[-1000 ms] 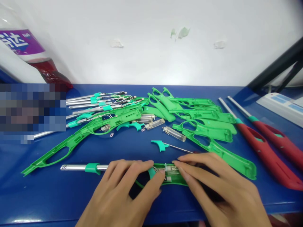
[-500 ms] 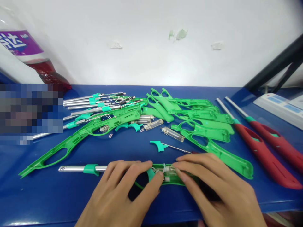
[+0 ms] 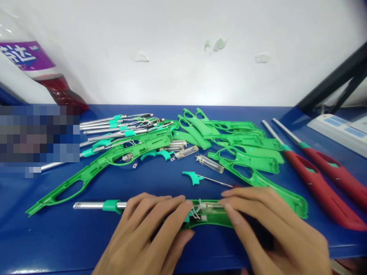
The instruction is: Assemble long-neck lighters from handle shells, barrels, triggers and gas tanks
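Note:
Low in the head view, a half-built gas lighter lies across the table's front part. Its open green half-shell (image 3: 215, 219) holds a clear fuel tank (image 3: 212, 207) and white wires (image 3: 196, 210). To the left sticks out its silver tube (image 3: 87, 205), with a teal collar (image 3: 111, 206) on it. My left hand (image 3: 151, 229) grips the shell's middle, fingers over the top and thumb at the near edge. My right hand (image 3: 269, 221) pinches the shell's right end, thumb and fingertips by the tank; the end itself is hidden under it.
Behind lie several green half-shells (image 3: 263, 143), tubes with wires (image 3: 114, 131), loose clear tanks (image 3: 210, 163) and a teal trigger (image 3: 195, 178) beside a screwdriver-like shaft (image 3: 219, 182). Two red lighters (image 3: 323, 183) lie right, near a white power strip (image 3: 338, 128). A bottle (image 3: 31, 57) stands left.
My left fingers have shifted, and the thumb has come off the wires to the shell's near edge. My right fingertips have slid right along the tank, exposing more of it.

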Action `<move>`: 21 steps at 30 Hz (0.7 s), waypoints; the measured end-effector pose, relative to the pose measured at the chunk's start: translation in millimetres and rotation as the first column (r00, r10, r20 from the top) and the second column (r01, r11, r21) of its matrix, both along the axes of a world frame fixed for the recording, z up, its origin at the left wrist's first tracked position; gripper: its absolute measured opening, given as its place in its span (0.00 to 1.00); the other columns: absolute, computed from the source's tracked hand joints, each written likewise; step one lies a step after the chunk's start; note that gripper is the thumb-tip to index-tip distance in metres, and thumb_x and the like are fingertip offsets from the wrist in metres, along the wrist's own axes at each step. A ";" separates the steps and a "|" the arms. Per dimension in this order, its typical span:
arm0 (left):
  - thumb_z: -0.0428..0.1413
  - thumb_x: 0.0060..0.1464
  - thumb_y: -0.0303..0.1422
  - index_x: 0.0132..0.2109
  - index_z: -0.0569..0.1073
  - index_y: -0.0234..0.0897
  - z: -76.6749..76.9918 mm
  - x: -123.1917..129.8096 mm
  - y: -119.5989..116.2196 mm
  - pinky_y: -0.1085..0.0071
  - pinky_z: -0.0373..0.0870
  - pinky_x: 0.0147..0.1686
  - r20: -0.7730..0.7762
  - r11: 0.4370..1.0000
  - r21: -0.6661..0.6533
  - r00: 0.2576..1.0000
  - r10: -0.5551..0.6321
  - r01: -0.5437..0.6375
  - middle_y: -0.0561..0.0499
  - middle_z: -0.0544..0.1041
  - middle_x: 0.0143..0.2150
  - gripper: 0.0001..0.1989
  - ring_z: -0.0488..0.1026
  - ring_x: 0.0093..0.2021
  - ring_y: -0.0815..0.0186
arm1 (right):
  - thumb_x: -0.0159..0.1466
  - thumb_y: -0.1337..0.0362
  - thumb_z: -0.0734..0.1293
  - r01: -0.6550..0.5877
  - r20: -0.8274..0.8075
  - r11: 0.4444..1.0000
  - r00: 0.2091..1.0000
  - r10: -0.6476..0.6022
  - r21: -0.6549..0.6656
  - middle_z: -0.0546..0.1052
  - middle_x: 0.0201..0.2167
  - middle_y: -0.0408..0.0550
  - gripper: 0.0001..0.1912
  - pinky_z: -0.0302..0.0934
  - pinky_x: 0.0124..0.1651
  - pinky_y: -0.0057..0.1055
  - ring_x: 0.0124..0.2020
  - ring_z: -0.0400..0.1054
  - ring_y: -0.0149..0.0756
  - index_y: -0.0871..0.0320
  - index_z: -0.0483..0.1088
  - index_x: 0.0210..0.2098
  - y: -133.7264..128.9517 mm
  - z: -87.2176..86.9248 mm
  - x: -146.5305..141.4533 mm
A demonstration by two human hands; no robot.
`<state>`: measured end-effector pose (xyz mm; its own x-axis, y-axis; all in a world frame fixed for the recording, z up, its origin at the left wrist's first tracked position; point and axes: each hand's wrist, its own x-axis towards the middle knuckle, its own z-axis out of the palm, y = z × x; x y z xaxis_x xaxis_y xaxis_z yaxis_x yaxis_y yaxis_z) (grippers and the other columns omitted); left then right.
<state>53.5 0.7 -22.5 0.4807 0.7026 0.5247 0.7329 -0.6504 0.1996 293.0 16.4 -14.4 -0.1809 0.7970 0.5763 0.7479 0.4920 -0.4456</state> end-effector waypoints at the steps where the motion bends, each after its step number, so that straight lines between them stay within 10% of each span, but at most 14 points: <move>1: 0.59 0.71 0.32 0.63 0.74 0.41 -0.6 -0.4 -0.9 0.67 0.62 0.61 -0.013 1.000 -0.001 1.000 0.008 -0.008 0.55 0.81 0.56 0.16 0.74 0.53 0.67 | 0.72 0.50 0.69 0.002 -0.005 1.000 1.000 -0.002 0.003 0.83 0.39 0.50 0.14 0.77 0.47 0.39 0.42 0.80 0.43 0.51 0.83 0.42 0.0 -0.4 -0.7; 21: 0.57 0.73 0.33 0.70 0.67 0.43 -0.8 3.4 -6.1 0.73 0.64 0.61 0.031 0.992 -0.065 0.994 0.109 -0.107 0.54 0.78 0.53 0.22 0.75 0.52 0.71 | 0.72 0.66 0.69 -0.138 0.081 0.990 0.987 0.138 0.000 0.80 0.46 0.41 0.06 0.67 0.57 0.24 0.50 0.74 0.28 0.50 0.74 0.48 -5.2 -1.8 11.5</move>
